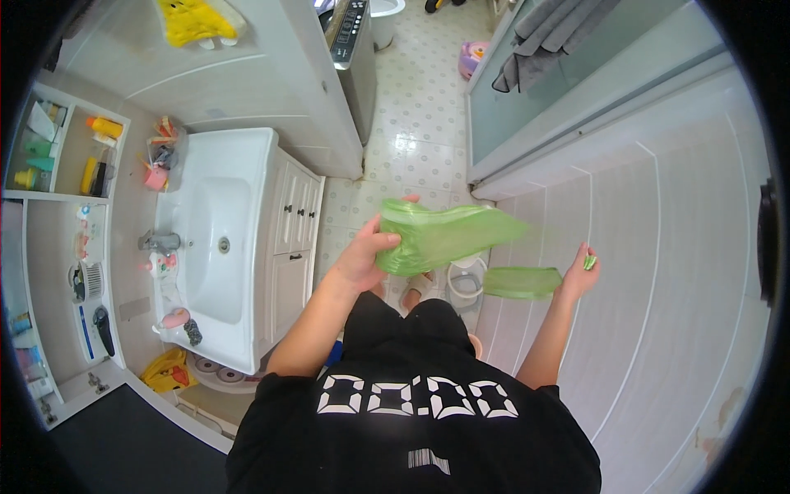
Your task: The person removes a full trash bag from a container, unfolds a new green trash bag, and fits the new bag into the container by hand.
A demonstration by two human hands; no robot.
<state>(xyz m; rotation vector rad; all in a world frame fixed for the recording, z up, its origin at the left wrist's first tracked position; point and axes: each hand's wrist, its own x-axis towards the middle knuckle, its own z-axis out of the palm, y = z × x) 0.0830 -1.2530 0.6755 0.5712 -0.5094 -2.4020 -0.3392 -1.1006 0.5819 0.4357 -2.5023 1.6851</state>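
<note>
My left hand [362, 253] is closed around a bundle of thin green plastic bags [436, 237] in front of my body. Its layers are folded at the hand, and a loose sheet tapers off to the right. Out to the right, by the tiled wall, my right hand [581, 276] grips a flat green plastic strip [522, 282]. A bit of the green film shows between its fingers. The strip hangs apart from the bundle in this view; whether the two pieces join anywhere, I cannot tell. Below them stands a white bin [467, 278] on the floor.
On the left are a white washbasin [257, 214] with a cabinet [293, 235] and an open shelf unit [70, 198] of toiletries. A washing machine [354, 74] stands ahead. Grey towels [551, 37] hang by the glass door on the right, beside the tiled wall [650, 247].
</note>
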